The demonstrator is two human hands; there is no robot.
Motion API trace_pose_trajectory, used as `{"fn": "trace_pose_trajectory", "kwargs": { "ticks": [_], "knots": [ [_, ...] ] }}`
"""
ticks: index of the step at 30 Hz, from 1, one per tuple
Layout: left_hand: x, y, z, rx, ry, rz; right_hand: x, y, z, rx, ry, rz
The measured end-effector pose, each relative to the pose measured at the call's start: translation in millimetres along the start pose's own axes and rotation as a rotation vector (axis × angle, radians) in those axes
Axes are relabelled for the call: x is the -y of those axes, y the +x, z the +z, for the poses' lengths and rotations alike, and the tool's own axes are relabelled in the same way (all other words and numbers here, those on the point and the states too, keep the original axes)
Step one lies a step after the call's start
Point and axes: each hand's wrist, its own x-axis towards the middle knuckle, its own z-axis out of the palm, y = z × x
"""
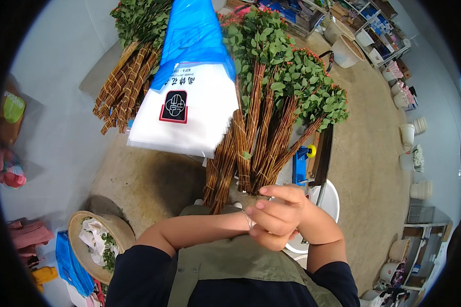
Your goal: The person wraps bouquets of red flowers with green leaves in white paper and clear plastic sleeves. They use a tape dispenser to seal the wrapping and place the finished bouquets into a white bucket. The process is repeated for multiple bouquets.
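Note:
My right hand (279,215) is in front of my apron, its fingers loosely curled and apart, with no object visible in them. My left forearm, with a bracelet at the wrist, reaches across to it; my left hand (294,233) is mostly hidden behind the right. Just beyond the hands lie tied bundles of brown woody stems (259,153) with green leaves (276,53) and small red berries or buds. Left of them is a stack of white printed wrapping sleeves (203,111), partly inside a blue plastic bag (196,30). More tied bundles (128,84) lie at the upper left.
A blue tool with a yellow knob (300,165) is by the dark table edge (326,157). A round bin (75,234) with leaves and paper stands at lower left, beside a blue bag (71,264). White buckets (407,134) and shelving (424,253) line the right wall.

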Motion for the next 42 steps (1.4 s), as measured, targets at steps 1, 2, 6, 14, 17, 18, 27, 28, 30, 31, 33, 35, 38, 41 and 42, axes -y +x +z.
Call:
{"fn": "trace_pose_trajectory", "kwargs": {
  "ticks": [1, 2, 6, 14, 17, 18, 27, 28, 30, 31, 33, 35, 38, 41, 42],
  "knots": [
    [-2.8, -1.7, 0.9, 0.008, -0.007, 0.001, -1.7, -0.9, 4.1, 0.022, 0.019, 0.002],
    [-4.4, -4.1, 3.1, 0.018, -0.027, 0.004, -3.8, -3.1, 7.0, 0.025, 0.034, 0.026],
    [-35.8, -17.5, 21.5, 0.033, -0.017, 0.047, -56.3, -42.0, -18.8, 0.166, -0.053, -0.157],
    [-102.6, -182.1, 18.0, -1.073, 0.752, 1.212, -297.8, -234.8, -74.9, 0.169, -0.586, 1.915],
    [-116.2, -247.6, -11.6, -2.156, 1.693, 0.795, -354.3, -280.7, -43.1, 0.139, -0.436, 2.423],
    [-115.9, -257.8, -23.6, -2.296, 1.819, 0.705, -364.3, -288.9, -30.7, 0.204, -0.495, 2.468],
    [-155.7, -291.4, -101.4, -2.574, 2.418, -0.041, -342.6, -337.4, -85.1, -0.03, -0.251, 2.263],
    [-160.4, -296.4, -105.9, -2.58, 2.491, -0.043, -337.5, -343.6, -99.6, -0.106, -0.179, 2.229],
    [-167.8, -306.7, -111.5, -2.538, 2.61, -0.051, -332.3, -352.7, -127.9, -0.14, -0.088, 2.266],
    [-172.0, -311.6, -112.4, -2.503, 2.683, -0.067, -324.1, -357.1, -140.4, -0.336, 0.173, 2.266],
    [-179.6, -321.1, -110.1, -2.439, 2.676, 0.003, -314.0, -361.6, -161.9, -0.52, 0.076, 2.405],
    [-186.3, -328.1, -105.7, -2.366, 2.765, 0.05, -292.0, -364.3, -181.0, -0.785, 0.318, 2.329],
    [-192.3, -338.4, -94.9, -2.223, 2.913, 0.087, -262.7, -360.7, -206.7, -0.976, 0.458, 2.175],
    [-194.5, -351.6, -74.5, -2.032, 2.944, -0.095, -246.9, -344.6, -227.6, -0.97, 0.533, 2.018],
    [-195.1, -355.2, -65.5, -2.022, 2.846, -0.321, -243.1, -334.1, -236.8, -0.96, 0.566, 2.033]
  ]
}}
